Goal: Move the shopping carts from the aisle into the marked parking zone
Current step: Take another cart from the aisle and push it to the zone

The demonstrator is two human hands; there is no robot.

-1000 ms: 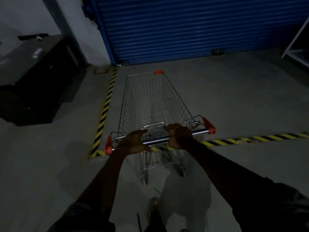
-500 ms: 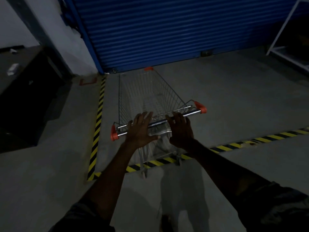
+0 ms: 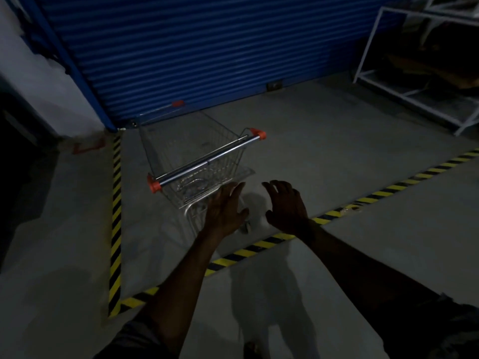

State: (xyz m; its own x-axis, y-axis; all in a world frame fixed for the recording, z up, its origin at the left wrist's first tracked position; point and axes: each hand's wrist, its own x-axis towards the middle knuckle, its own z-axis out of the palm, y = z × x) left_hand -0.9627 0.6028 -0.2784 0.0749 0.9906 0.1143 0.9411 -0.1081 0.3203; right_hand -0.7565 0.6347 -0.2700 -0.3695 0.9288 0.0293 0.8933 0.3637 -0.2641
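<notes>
Floor (image 3: 337,156): apparently one cart (image 3: 207,159), two hands (image 3: 225,211) (image 3: 286,208).

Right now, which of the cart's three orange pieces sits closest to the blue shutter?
The orange bumper on the front rim of the cart, right before the shutter; the other two cap the handle ends, toward you.

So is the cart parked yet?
Done: the shopping cart stands inside the yellow-black floor tape, nose by the blue shutter. In hand: nothing; the left hand and right hand are open, off its handle. Left: any other carts, none visible here.
</notes>
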